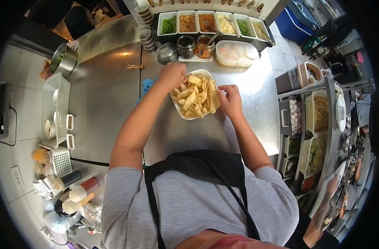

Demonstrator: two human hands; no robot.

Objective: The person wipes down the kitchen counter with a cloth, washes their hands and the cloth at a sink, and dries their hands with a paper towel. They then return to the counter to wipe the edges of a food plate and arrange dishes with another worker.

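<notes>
White, round-cornered dish [204, 72] heaped with pale golden, crisp-looking strips of food [193, 98], resting on a brushed stainless-steel counter [102, 103] directly in front of a person in a grey shirt [206, 191] and black apron [206, 164]. It stands between the two bare hands, a little nearer the body than two round glass jars [185, 46].

The left hand [173, 75] is curled at the dish's far left edge; its fingertips are turned out of sight, so whether it pinches a strip cannot be told. The right hand [231, 101] is at the right edge, thumb and forefinger bent close to the outermost strips; whether they grip food, rim or nothing is unclear.

Handling these strips well probably calls for a light touch, since they look brittle: lift loose pieces from the top, steady the rim with the other hand, and keep the heap inside the edge.

The dish is nearly square, so its long axis is weak; it seems slightly longer away from the body, and sits turned at an angle. Several strips point lengthwise away from the person; others cross them.
</notes>
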